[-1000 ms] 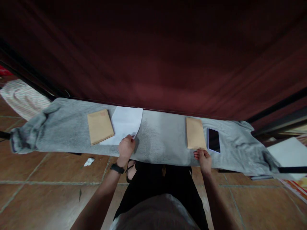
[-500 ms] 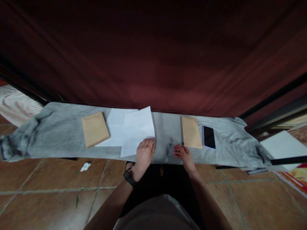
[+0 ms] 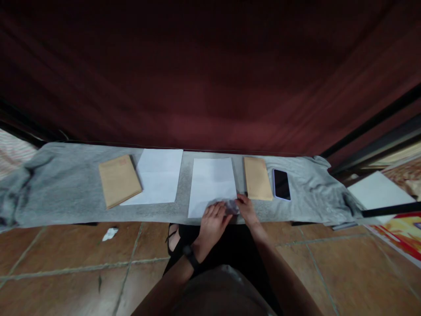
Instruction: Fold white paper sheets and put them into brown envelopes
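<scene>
A white sheet of paper [image 3: 212, 180] lies in front of me on the grey cloth. My left hand [image 3: 213, 221] rests across its near edge, fingers stretched out flat. At the lower right corner, my right hand [image 3: 246, 208] has its fingers closed on the sheet's edge. To the left, more white paper [image 3: 159, 175] lies flat, partly under a stack of brown envelopes [image 3: 120, 181]. Just right of my right hand is another brown envelope or stack of them [image 3: 258, 177].
A phone [image 3: 282, 184] lies face up to the right of the envelopes. Grey cloth [image 3: 72, 180] covers the narrow surface, with a dark red panel [image 3: 210, 109] behind it. A white board [image 3: 378, 193] is at far right. Crumpled white paper [image 3: 110, 234] lies on the tiled floor.
One white sheet has moved right, away from the other paper, and now lies straight before me. My left hand has shifted right with it; my right hand has come to its corner.
</scene>
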`<state>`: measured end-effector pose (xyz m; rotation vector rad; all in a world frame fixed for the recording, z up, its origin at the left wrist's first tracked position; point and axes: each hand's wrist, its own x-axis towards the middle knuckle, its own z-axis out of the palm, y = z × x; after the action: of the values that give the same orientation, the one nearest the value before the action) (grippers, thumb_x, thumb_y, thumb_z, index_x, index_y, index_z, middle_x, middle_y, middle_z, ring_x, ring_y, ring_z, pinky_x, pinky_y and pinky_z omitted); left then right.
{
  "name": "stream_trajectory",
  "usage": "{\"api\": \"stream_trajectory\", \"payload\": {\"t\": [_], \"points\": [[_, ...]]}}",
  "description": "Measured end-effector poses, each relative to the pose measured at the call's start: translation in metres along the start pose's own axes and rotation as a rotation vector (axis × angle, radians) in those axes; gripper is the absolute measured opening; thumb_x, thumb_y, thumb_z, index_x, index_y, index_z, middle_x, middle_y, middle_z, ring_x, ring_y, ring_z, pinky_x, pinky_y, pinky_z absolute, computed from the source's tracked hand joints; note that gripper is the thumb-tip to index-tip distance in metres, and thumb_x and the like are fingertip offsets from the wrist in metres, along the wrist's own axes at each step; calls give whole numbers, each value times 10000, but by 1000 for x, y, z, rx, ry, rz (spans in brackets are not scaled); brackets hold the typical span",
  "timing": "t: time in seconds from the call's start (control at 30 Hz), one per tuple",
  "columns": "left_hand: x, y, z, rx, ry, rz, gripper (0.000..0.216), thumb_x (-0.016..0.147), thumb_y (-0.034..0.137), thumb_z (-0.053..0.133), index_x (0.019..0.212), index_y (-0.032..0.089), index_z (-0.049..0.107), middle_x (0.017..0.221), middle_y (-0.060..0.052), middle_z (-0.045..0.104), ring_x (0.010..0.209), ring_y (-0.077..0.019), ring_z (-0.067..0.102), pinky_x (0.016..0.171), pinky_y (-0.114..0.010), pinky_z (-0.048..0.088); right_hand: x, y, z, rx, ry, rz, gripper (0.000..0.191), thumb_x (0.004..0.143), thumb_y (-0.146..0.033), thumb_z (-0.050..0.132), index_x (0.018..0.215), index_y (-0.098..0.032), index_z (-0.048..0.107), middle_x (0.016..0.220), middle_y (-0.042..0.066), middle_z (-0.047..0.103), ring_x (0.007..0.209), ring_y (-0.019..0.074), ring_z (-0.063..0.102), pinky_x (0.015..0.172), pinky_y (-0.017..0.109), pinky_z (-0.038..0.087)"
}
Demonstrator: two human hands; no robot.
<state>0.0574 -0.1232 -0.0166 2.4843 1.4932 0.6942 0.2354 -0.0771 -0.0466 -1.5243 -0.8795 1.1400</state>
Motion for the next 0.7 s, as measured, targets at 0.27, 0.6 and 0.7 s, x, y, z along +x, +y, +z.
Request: {"api": "stream_trajectory", "payload": {"t": [0.27,0.6,0.7], "points": [[-15,-69,-8,187,111,-209,529,1011,431,451,1455,144,443,1548,-225,427,1472,-368,349,1123,-573,398,2,10,-3,-45,133,-64,228,635,-380,742,794,-216,729,748,0,727,727,191,640,724,304,504],[-3,-76,-9,213,69,-227,494,1024,395,413,1429,125,498,1557,-207,424,1428,-337,430,1149,-521,376,1,21,3,-151,165,-136,346,712,-477,627,860,-174,705,787,51,732,735,215,650,718,338,520],[-3,-79,-8,231,68,-204,485,1029,387,398,1411,115,520,1545,-206,442,1433,-337,423,1147,-521,379,-3,18,2,-212,166,-158,330,748,-409,594,945,-170,707,828,65,740,764,225,662,746,353,527]]}}
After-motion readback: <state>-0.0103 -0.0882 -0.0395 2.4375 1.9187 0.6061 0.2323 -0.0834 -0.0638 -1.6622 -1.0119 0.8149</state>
